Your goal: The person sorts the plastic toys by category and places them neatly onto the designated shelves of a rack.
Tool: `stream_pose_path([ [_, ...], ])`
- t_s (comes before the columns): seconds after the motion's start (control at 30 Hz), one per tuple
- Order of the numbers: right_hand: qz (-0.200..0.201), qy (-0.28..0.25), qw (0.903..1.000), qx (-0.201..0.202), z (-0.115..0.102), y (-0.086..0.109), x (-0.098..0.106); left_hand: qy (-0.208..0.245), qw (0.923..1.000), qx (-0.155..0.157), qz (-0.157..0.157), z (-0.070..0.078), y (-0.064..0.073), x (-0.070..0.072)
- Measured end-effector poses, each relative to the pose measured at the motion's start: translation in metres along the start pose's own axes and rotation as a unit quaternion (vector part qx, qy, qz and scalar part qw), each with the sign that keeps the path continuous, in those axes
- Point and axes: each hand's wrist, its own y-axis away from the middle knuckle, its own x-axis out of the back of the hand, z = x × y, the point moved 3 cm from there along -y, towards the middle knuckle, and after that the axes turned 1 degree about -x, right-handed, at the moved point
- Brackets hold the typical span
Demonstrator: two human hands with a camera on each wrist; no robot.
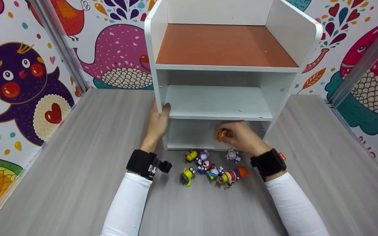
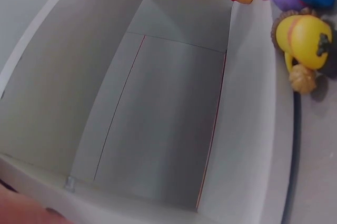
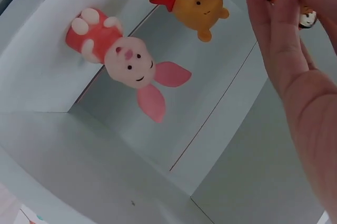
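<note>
My left hand (image 1: pixel 157 124) grips the front edge of the left side panel of a white shelf unit (image 1: pixel 226 69), thumb on the inner face. In front of the bottom compartment, my right hand (image 1: pixel 243 136) pinches an orange tiger figurine (image 1: pixel 221 135) with black stripes. Inside that compartment, near its front lip, a yellow bear figurine (image 3: pixel 197 3) in a red shirt and a pink piglet figurine (image 3: pixel 131 61) show in the right wrist view. The right hand hides them in the head view. Part of the tiger is covered by the fingers.
Several small figurines lie on the grey wood-grain floor before the shelf, among them a yellow one (image 1: pixel 191 155), a green-and-yellow one (image 1: pixel 187 177) and a striped one (image 1: pixel 231 176). An orange-brown board (image 1: pixel 226 46) tops the unit. Cartoon-printed walls (image 1: pixel 120 52) stand behind.
</note>
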Motion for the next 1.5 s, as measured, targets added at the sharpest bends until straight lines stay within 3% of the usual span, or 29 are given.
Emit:
stream_pose_path([
  [0.33,-0.011,0.013,0.9997,-0.019,0.003,-0.004,-0.005,-0.005,1.0000,0.001,0.002,-0.001,0.000,0.001],
  [0.57,-0.008,0.038,0.9992,-0.009,0.005,-0.008,-0.012,-0.002,0.9999,0.011,0.001,-0.002,0.000,-0.001],
  [0.93,0.031,0.045,0.9985,0.010,0.001,-0.011,-0.021,-0.002,1.0000,0.007,0.003,0.001,0.001,0.000],
  [1.2,0.045,0.063,0.9967,-0.023,0.004,-0.011,-0.028,-0.001,1.0000,0.007,0.002,0.001,0.001,0.000],
  [1.5,0.051,0.051,0.9970,-0.030,0.005,-0.012,-0.028,-0.003,0.9999,0.009,0.005,0.001,0.001,0.000],
])
